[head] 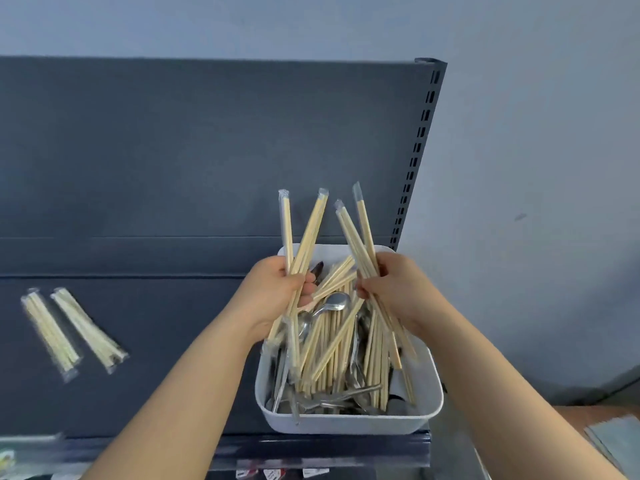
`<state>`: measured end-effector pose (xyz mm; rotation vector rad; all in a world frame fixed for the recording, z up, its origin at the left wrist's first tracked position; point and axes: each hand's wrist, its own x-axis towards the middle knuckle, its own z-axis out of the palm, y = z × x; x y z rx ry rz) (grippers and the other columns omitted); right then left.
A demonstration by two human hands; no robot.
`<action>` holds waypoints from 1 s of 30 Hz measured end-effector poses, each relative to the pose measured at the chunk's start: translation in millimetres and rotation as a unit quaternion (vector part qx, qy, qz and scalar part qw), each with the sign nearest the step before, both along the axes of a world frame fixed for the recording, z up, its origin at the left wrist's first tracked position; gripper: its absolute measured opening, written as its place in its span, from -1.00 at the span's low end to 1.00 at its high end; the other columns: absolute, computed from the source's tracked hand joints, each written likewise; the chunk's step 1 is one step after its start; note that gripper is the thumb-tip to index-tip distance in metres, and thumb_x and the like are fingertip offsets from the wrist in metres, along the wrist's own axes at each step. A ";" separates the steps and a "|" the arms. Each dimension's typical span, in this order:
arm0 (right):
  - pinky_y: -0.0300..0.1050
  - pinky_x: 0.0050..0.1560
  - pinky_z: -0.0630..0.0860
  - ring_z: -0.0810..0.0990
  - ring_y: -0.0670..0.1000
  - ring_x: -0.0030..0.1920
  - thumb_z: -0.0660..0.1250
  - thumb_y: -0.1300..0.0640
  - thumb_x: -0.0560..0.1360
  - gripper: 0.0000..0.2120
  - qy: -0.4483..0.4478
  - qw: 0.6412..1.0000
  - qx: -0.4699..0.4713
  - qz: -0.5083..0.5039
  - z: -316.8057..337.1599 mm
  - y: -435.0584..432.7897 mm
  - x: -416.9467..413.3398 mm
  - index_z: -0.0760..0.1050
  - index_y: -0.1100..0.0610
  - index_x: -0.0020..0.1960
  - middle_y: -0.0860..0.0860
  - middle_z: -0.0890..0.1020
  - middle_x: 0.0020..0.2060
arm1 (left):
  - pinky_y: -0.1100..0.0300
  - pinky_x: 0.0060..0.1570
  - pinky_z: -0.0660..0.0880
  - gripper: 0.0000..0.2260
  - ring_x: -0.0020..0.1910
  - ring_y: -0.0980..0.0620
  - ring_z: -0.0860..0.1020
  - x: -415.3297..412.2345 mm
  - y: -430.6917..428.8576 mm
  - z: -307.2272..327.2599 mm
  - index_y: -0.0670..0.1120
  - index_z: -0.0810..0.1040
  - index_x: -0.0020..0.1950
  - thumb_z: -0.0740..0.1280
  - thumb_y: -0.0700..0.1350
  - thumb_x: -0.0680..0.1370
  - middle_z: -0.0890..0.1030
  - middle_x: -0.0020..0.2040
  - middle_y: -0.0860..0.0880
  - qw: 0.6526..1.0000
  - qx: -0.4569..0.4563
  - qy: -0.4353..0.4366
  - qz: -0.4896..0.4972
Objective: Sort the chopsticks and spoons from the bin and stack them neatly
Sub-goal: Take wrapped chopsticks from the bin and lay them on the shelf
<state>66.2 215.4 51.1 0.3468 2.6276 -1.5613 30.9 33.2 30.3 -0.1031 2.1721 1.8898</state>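
Bamboo chopsticks in clear wrappers are filling both my hands above the white bin, which is sitting at the right end of the dark grey shelf.

My left hand is closing around a left bundle of chopsticks. Their long axes are running near upright, wrapper tips pointing up and away from me, fanning slightly: one stick is standing almost vertical, the others are leaning to the right. Their lower ends are passing below my palm towards the bin's left wall.

My right hand is gripping a right bundle of chopsticks. These are tilting the opposite way, upper tips leaning up and left, lower ends trailing down and right over the bin's right side.

Inside the bin, loose chopsticks are lying mostly lengthwise, from the near wall to the far wall, a few crossing diagonally. Metal spoons are lying mixed among them; one bowl is resting on top between my hands, and more handles are showing at the near end. Exact count is unclear because of the overlap.

Two sorted packs of chopsticks are lying on the shelf well to the left of the bin, side by side, long axes running diagonally from upper left to lower right. Motion blur is softening them.
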 end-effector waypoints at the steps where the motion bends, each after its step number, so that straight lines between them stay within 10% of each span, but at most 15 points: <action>1: -0.06 -0.09 0.58 0.63 0.06 -0.22 0.33 0.29 0.49 -0.94 0.005 1.000 0.005 0.015 2.0 -10.7 -2.1 0.52 0.22 -0.04 0.13 0.62 -0.22 | 0.22 -0.22 0.58 -0.87 -0.20 0.04 0.62 3.1 -8.6 3.5 -0.21 0.57 0.06 0.25 -0.31 0.59 0.65 -0.10 -0.13 1.000 0.007 0.004 0.017; 14: -0.22 -0.29 0.42 0.51 -0.02 -0.29 0.24 0.30 0.49 -0.94 -0.013 0.988 -0.021 0.153 -24.8 -228.2 -36.3 0.48 0.22 -0.08 0.05 0.55 -0.28 | 0.07 0.01 0.58 -0.89 -0.09 0.01 0.59 25.1 -225.5 -19.9 -0.12 0.55 0.02 0.23 -0.22 0.59 0.64 -0.04 -0.10 0.976 -0.084 0.024 0.198; 30: -0.25 -0.43 0.39 0.48 -0.02 -0.37 0.28 0.33 0.45 -0.91 -0.124 0.991 0.000 0.058 -114.5 -452.3 -69.0 0.45 0.17 -0.11 0.02 0.52 -0.32 | 0.04 -0.11 0.62 -0.82 -0.14 -0.09 0.65 -29.5 -427.0 -98.5 -0.09 0.55 -0.02 0.37 -0.34 0.48 0.64 -0.08 -0.15 0.977 -0.150 -0.074 0.132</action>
